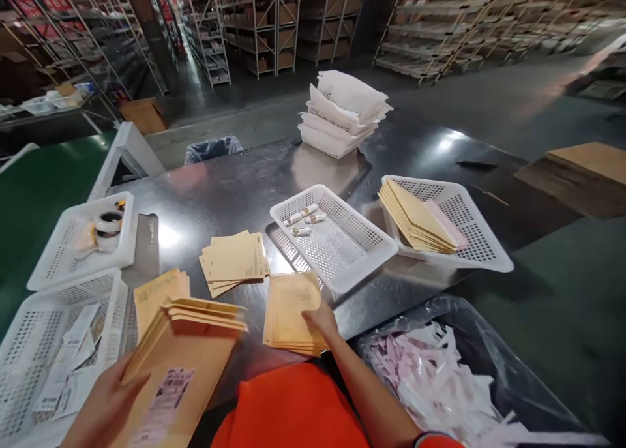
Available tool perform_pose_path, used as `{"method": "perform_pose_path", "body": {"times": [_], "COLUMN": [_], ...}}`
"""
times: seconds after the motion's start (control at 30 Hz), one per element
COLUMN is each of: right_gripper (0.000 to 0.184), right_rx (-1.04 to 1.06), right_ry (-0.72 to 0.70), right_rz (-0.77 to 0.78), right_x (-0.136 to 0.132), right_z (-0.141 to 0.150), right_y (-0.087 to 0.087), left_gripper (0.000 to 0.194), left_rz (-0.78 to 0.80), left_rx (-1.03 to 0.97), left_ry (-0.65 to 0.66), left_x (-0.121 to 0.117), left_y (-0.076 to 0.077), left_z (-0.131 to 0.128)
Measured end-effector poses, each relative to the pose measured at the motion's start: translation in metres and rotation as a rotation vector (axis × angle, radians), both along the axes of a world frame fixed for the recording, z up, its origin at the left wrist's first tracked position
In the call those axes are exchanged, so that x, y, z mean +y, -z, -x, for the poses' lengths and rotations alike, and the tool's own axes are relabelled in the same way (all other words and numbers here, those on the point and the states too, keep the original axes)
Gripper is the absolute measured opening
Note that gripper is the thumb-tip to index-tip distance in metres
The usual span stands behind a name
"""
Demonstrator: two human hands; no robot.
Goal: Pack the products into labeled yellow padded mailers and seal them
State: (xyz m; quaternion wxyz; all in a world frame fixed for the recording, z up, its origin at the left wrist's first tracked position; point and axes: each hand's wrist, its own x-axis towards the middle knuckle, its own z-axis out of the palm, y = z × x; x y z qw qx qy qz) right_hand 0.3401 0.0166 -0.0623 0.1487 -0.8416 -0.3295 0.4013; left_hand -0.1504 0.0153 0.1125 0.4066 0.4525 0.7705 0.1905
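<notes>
The left hand (115,392) is pinching labelled envelopes (180,370), near left; the right hand (321,317) is touching the near-middle stack (288,311) at its right edge, its grip not showing. A loosening left pinch would be risking a slide apart. The basket (352,238) is crowding the stack's far right; the table (229,190) is opening out far left.

Label (166,394) illegible, envelopes (203,357) in the left hand (110,389) partly beyond the bottom edge.

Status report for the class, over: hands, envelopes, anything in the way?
Left hand: holding bundle of brown envelopes, front one labelled. Right hand: on flat envelope stack. Possible obstacle: white basket close beyond that stack.
</notes>
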Motion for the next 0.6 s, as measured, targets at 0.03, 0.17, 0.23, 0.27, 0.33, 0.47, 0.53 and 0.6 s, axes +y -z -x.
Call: {"method": "perform_pose_path", "body": {"times": [0.03, 0.17, 0.23, 0.27, 0.33, 0.47, 0.53, 0.6], "right_gripper": [0.040, 0.050, 0.057, 0.060, 0.060, 0.058, 0.052, 0.040], "right_rx": [-0.017, -0.135, -0.187, -0.210, -0.250, -0.318, -0.387, -0.470], "right_ry": [-0.012, -0.084, -0.124, -0.142, -0.172, -0.214, -0.237, -0.277], "right_rz": [0.047, 0.190, 0.221, 0.231, 0.243, 0.221, 0.170, 0.030], "right_x": [0.001, 0.007, 0.009, 0.010, 0.010, 0.005, -0.002, -0.011], "right_z": [-0.006, -0.030, -0.035, -0.035, -0.032, -0.024, -0.020, -0.016], "right_y": [-0.004, -0.017, -0.021, -0.023, -0.025, -0.028, -0.030, -0.032], "left_gripper": [0.054, 0.036, 0.035, 0.035, 0.039, 0.050, 0.052, 0.052], "left_rz": [0.029, 0.151, 0.203, 0.227, 0.286, 0.318, 0.303, 0.289], "left_rx": [-0.019, 0.123, 0.203, 0.195, 0.179, 0.371, 0.519, 0.631], "left_ry": [0.109, 0.618, 0.809, 0.858, 0.923, 0.935, 0.912, 0.903], "left_x": [0.008, 0.043, 0.060, 0.068, 0.081, 0.087, 0.081, 0.073], "left_y": [-0.001, -0.004, 0.005, 0.014, 0.038, 0.096, 0.118, 0.134], "left_z": [-0.004, -0.037, -0.062, -0.074, -0.095, -0.126, -0.138, -0.148]}}
